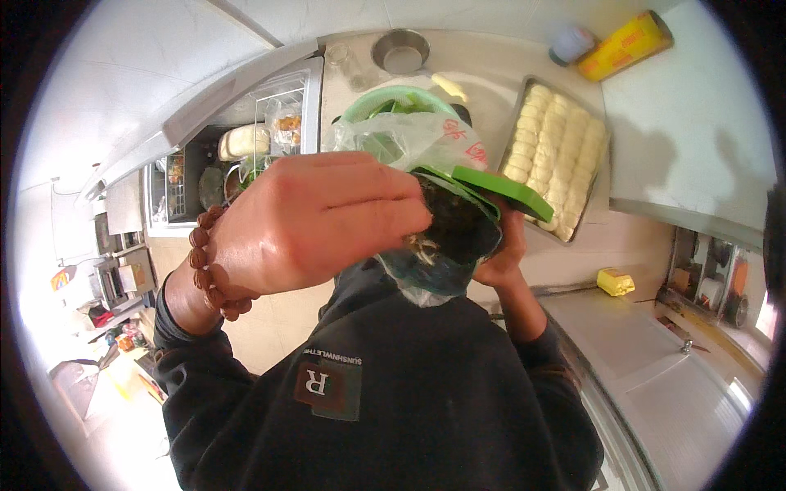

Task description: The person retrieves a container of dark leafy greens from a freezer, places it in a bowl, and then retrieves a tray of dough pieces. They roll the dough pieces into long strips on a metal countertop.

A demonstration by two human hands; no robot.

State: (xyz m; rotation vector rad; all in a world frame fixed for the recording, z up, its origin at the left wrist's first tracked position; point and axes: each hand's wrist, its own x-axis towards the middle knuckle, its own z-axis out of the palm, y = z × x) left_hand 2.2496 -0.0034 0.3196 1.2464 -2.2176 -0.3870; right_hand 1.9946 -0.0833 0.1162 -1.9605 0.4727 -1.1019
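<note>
My left hand [313,221], with a bracelet of brown carved beads, is at the mouth of a dark plastic bag [460,236]. Its fingers are bent together; whether they pinch anything is hidden. Small pale shreds lie just below the fingertips, against the bag. My right hand [503,251] grips the bag's far right side, mostly behind it, near a flat green plastic piece [503,191]. Behind the bag, a clear plastic bag with red writing [424,138] lies over a light green basket [393,92] holding green leaves.
A metal tray [575,236] of dough pieces in rows stands right of the basket. A metal bowl [400,54], glass jar [339,56] and yellow roll [626,46] stand at the back. On the left is an open chest freezer [312,104] with food; a yellow packet [615,282] lies right.
</note>
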